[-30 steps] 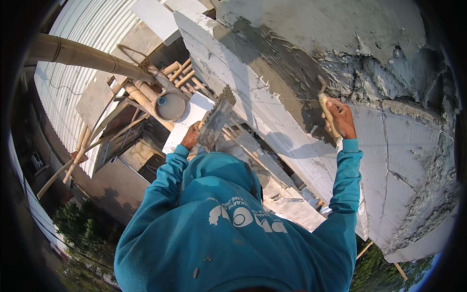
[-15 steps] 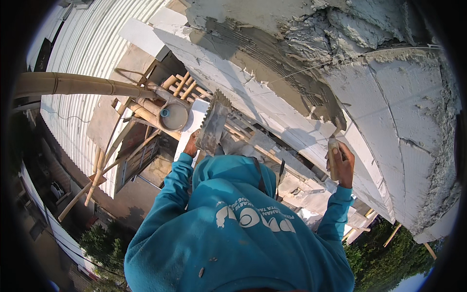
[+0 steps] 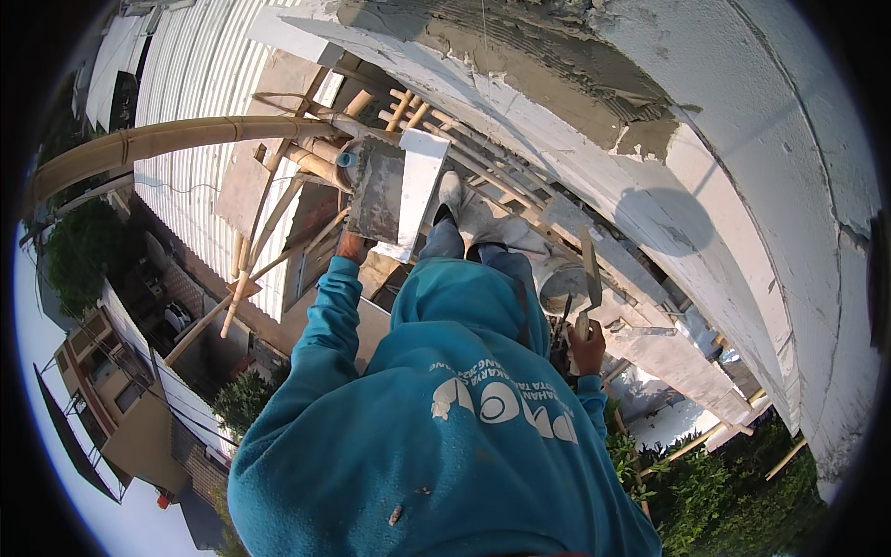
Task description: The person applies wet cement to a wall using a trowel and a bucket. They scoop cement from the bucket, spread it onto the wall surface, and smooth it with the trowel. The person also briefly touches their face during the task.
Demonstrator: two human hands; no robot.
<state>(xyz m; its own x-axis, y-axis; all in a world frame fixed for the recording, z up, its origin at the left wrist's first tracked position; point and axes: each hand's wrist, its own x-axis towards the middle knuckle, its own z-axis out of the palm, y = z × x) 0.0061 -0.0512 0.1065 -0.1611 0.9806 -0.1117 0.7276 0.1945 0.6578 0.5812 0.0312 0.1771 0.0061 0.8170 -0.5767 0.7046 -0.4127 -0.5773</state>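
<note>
My left hand (image 3: 352, 247) is closed on a notched trowel (image 3: 379, 190), a grey rectangular plate smeared with mortar, held out flat over the scaffold. Beside it lies a white block (image 3: 423, 181). In my right hand (image 3: 587, 349) is a pointing trowel (image 3: 591, 266) with a wooden handle, its narrow blade pointing away from me. This blade is right beside a bucket (image 3: 563, 286) that stands low by my legs. Apart from both tools, a bed of wet grey mortar (image 3: 594, 88) with ridges lies along the white block wall (image 3: 687, 200).
Bamboo poles (image 3: 186, 148) form scaffolding at the left, by a corrugated white roof (image 3: 190, 88). My foot (image 3: 450, 190) stands on narrow planks among gaps. Boards (image 3: 682, 357) lie at the right, above green trees (image 3: 696, 492). A blue cup-like thing (image 3: 347, 160) shows behind the notched trowel.
My right hand has brought the pointing trowel away from the mortar on the wall, down and left beside the bucket. The notched trowel has turned to show its broad face. My view has shifted.
</note>
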